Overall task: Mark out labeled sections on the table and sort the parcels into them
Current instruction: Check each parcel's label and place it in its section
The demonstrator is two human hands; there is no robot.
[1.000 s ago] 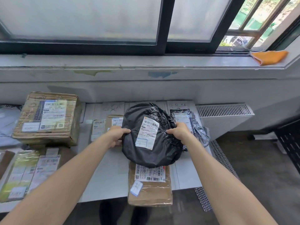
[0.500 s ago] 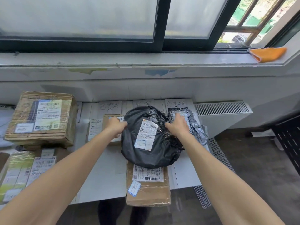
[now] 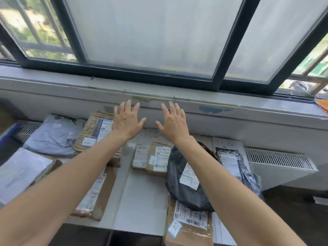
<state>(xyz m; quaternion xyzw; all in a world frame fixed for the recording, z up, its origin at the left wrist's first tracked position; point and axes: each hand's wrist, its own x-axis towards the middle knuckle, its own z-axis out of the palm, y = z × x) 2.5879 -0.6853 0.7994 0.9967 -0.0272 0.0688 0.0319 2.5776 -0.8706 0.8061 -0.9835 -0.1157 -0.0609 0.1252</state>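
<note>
My left hand [image 3: 126, 120] and my right hand [image 3: 173, 121] are both raised above the table's far edge, fingers spread, holding nothing. Below my right forearm the black plastic parcel [image 3: 184, 185] lies on the white table [image 3: 145, 196], resting partly on a flat brown cardboard parcel [image 3: 190, 226] at the front edge. A silver-black bag parcel [image 3: 234, 164] lies to its right over a paper label sheet [image 3: 225, 143]. Two small brown boxes [image 3: 152, 158] sit in the middle section.
A large taped cardboard box [image 3: 95, 132] stands at the left, with a grey bag parcel [image 3: 51, 134] beyond it, a white flat parcel [image 3: 21, 173] and a brown envelope [image 3: 94, 197] nearer me. A white radiator [image 3: 278, 160] is right; the window sill [image 3: 177, 96] runs behind.
Both hands let go of the black parcel, which now lies on the table, and rose open toward the sill. The view shifted left and upward.
</note>
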